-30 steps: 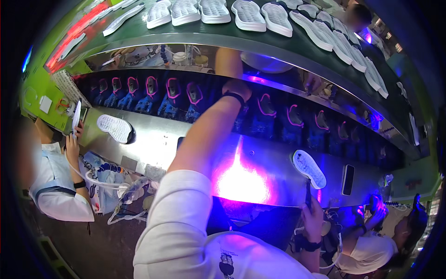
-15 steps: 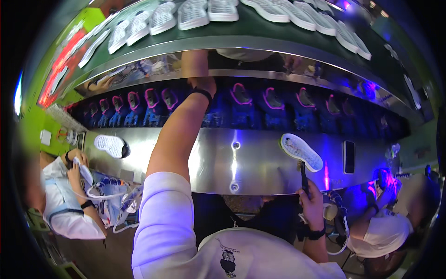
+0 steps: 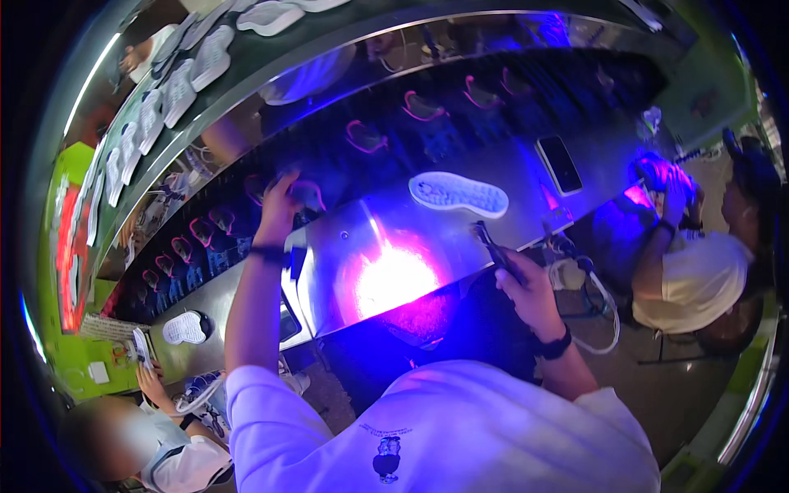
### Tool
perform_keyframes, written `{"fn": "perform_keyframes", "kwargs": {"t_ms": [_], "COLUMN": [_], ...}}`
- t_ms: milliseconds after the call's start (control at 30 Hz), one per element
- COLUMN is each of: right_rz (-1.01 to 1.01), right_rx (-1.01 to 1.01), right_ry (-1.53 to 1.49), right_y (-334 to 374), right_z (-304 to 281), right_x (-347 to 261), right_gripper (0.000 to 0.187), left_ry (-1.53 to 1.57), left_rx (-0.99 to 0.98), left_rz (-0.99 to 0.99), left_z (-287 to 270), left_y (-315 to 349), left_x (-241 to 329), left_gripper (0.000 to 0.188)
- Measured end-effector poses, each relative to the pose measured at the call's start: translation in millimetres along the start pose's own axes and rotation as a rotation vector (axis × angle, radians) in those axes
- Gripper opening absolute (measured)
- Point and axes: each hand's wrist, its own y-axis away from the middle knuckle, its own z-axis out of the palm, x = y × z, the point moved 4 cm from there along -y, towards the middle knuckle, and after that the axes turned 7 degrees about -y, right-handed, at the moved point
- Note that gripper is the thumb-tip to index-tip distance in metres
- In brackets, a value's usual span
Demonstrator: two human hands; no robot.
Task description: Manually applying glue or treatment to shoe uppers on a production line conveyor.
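My right hand grips a small brush by its dark handle, bristle end toward the sole. Just beyond the bristles, apart from them, a white shoe sole lies flat on the metal bench. Over the far side of the bench is my left hand, slightly blurred, its fingers loosely apart and nothing visible in them. It is beside a row of dark shoe uppers with pink edges; whether it touches one I cannot tell.
A phone lies right of the sole. Another white sole is farther left on the bench. White soles line the raised green shelf. One person works at left, another at right. Bright glare covers the bench's front middle.
The view has turned. My left hand has drawn back from under the shelf and shows now above the uppers. The brush, on the sole before, is now off it.
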Motion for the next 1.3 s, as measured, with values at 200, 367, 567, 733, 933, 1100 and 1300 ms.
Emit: {"fn": "perform_keyframes", "kwargs": {"t_ms": [200,367,567,733,933,1100,1300], "right_rz": [-0.066,-0.241,-0.196,-0.154,-0.191,-0.195,0.010], "right_rx": [-0.191,-0.283,-0.481,-0.511,-0.521,-0.614,-0.613], "right_ry": [-0.014,0.179,0.231,0.239,0.251,0.206,0.314], "right_y": [-9,-6,5,-3,-1,28,24], "right_z": [20,43,87,118,128,113,105], "right_x": [2,4,5,36,39,35,30], "right_gripper": [0.039,0.039,0.037,0.034,0.036,0.036,0.038], "left_ry": [-0.303,-0.823,-1.088,-1.169,-1.146,-1.118,-1.236], "left_rx": [0.061,0.099,0.175,0.127,0.076,0.004,-0.056], "left_rz": [0.403,0.827,0.917,0.949,0.969,0.937,0.998], "left_z": [54,82,97,97,87,79,78], "left_y": [174,265,349,360,359,358,355], "left_x": [16,-20,-63,-87,-98,-91,-87], "left_gripper": [0.042,0.076,0.087,0.081,0.072,0.052,0.052]}}
